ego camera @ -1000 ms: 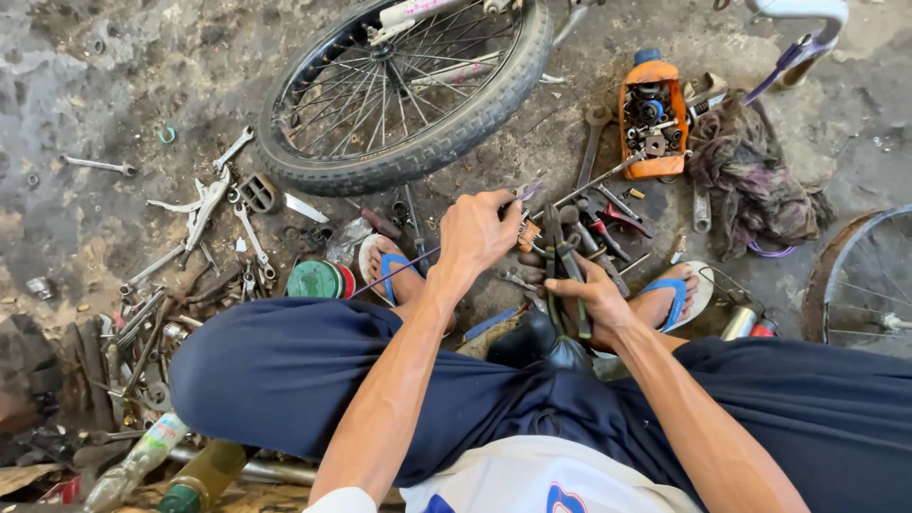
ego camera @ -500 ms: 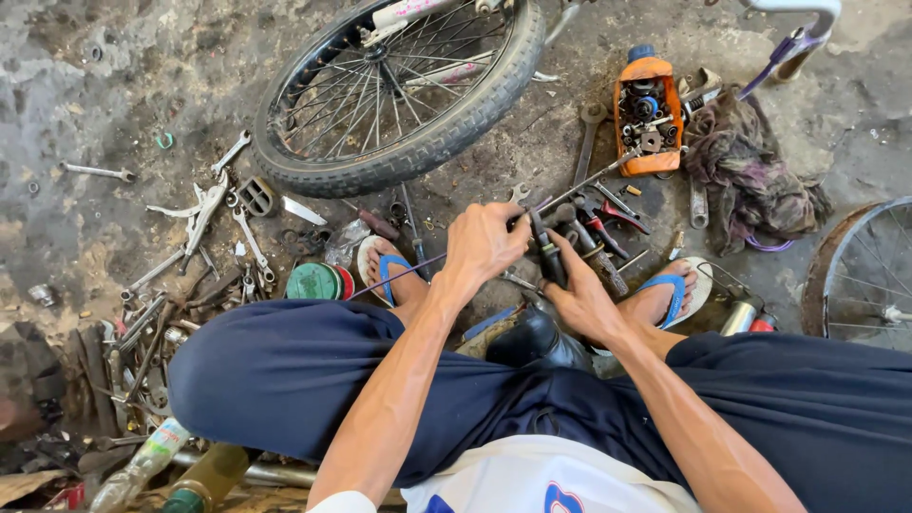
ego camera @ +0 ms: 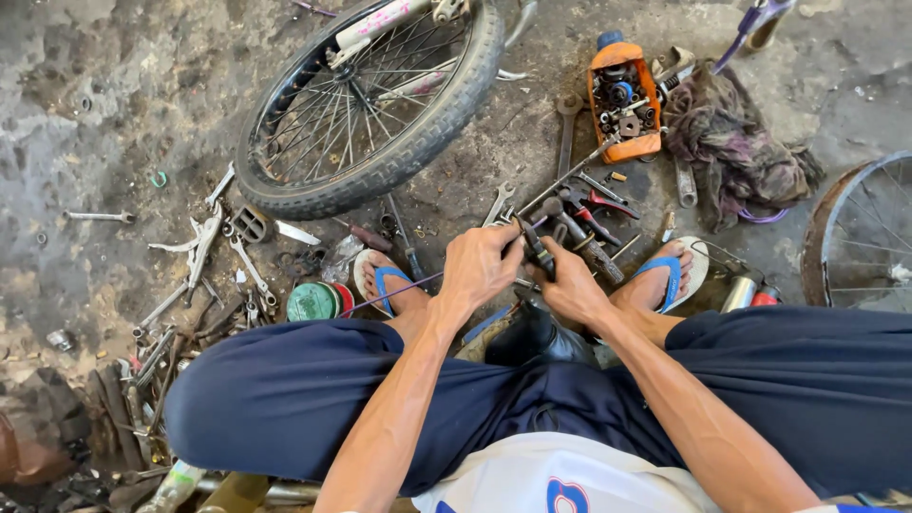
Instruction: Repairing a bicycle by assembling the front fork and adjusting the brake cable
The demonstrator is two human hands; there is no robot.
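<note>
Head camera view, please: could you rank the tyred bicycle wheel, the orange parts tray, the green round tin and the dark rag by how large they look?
1. Tyred bicycle wheel, clearly the largest.
2. Dark rag.
3. Orange parts tray, somewhat smaller than the crumpled rag.
4. Green round tin, the smallest, though it lies nearer the camera.

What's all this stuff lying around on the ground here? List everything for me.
Bicycle wheel: one, black tyre, top centre.
Second wheel: one, rusty rim, right edge.
Parts tub: one, orange, top right.
Rag: one, dark purplish, beside the tub.
Pliers: one, red handles, above the hands.
Wrenches: several, grey metal, left floor.
Tin: one, green, by the left foot.
Sandals: two, blue straps, on the feet.
Left hand: grips a thin cable.
Right hand: holds a dark tool.
</note>
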